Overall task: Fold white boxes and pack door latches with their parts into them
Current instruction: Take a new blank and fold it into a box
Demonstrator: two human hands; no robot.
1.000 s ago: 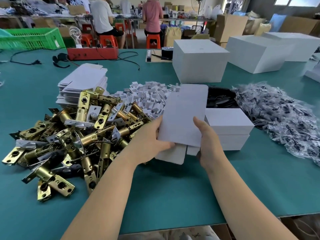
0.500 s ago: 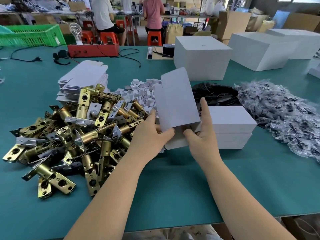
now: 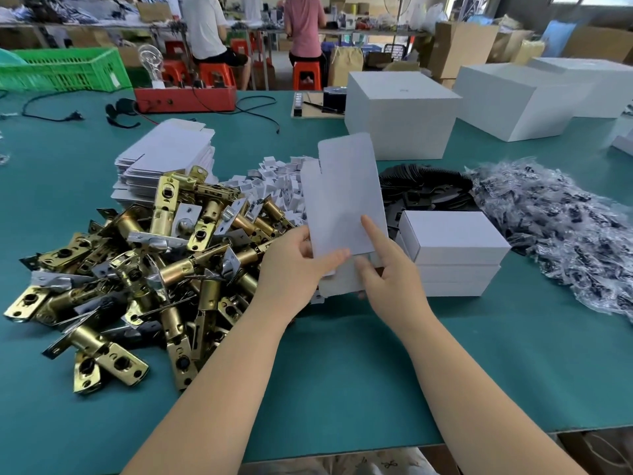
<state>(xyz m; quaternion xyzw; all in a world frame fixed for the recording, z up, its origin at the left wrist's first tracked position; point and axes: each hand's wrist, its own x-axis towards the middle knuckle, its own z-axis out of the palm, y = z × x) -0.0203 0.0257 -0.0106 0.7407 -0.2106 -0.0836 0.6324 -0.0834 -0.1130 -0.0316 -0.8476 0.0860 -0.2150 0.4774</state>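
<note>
White card fills the middle of my view: a flat, unfolded white cardboard box blank point(image 3: 344, 197) that I hold tilted up above the green tabletop point(image 3: 342, 371). My left hand point(image 3: 294, 269) grips its lower left corner, thumb curled over the front face and the other fingers behind it. My right hand point(image 3: 387, 269) is at the lower right edge, with the forefinger stretched straight up against the front of the card and the thumb tucked under its bottom edge; how the remaining fingers lie behind it I cannot tell.

To my left a loose heap of brass-coloured metal door latches point(image 3: 144, 262) lies on the tabletop, just beside my left wrist. Behind that heap sits a stack of flat white box blanks point(image 3: 168, 156), and beside it a pile of small white folded card pieces point(image 3: 274, 183). Just right of my right hand stand stacked, closed white boxes point(image 3: 452, 252). Behind them lies a fan of black flat parts point(image 3: 424, 186), and further right a mound of clear plastic bags with dark small parts point(image 3: 555, 228). Large white cartons point(image 3: 400, 114) stand at the far side, and a red metal box point(image 3: 185, 99) and a green plastic crate point(image 3: 65, 68) to the far left.
</note>
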